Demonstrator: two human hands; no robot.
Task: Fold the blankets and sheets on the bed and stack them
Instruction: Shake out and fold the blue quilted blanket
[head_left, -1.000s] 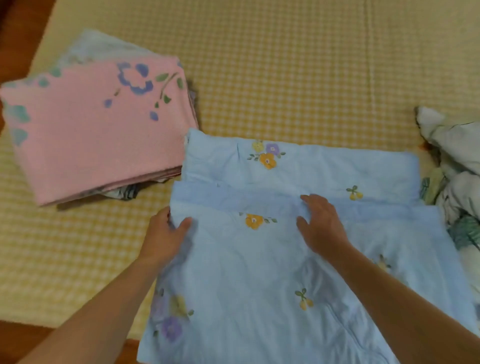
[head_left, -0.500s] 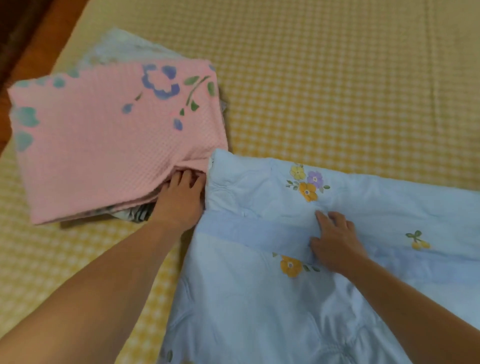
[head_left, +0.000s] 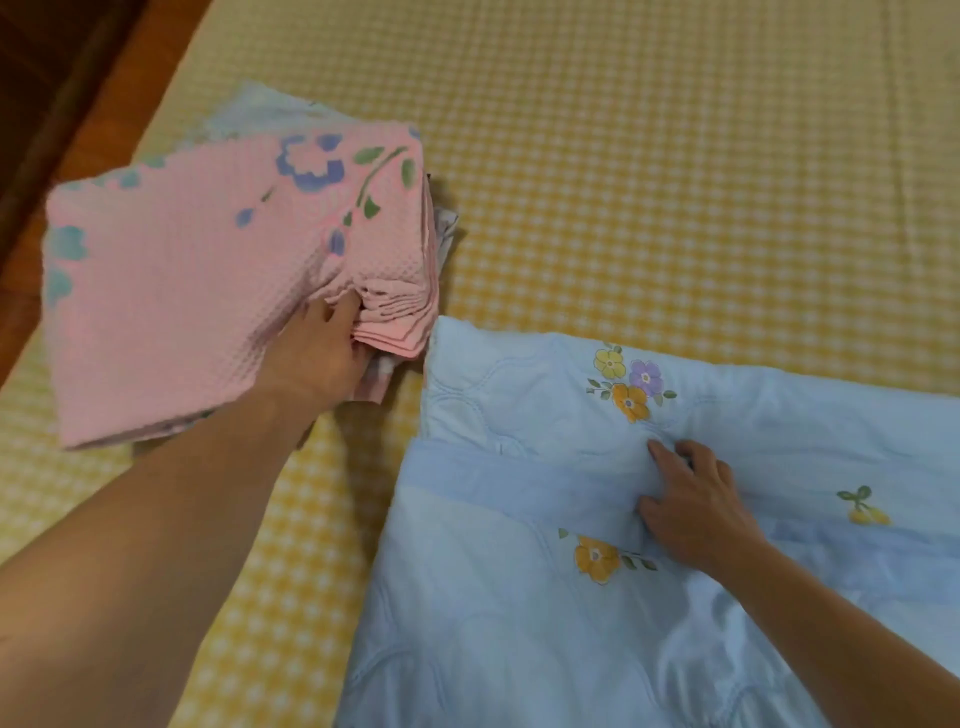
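nearest me lies the light blue quilt (head_left: 519, 597), partly folded, its upper flap turned over so a darker blue band runs across it. my right hand (head_left: 696, 509) rests on that band near the middle, fingers bent and bunching a little of the cloth under them, pinning the fold in place. to the left, my left hand (head_left: 322, 353) grips the near right corner of the pink blanket (head_left: 197, 291): the thumb lies on top and the other fingers are tucked under the layered edges, which fan out just beside the quilt's far left corner. this pink blanket is folded and sits on top of other folded pale cloth (head_left: 260, 114), which peeks out behind and below it. all of it lies on the yellow checked mattress (head_left: 675, 156).

as i judge it, i am on the stacking step, with the pile gripped while the quilt waits. the next move needs a firm hold through every pink layer so the corner does not splay, and the quilt wants one more fold before it joins the pile.
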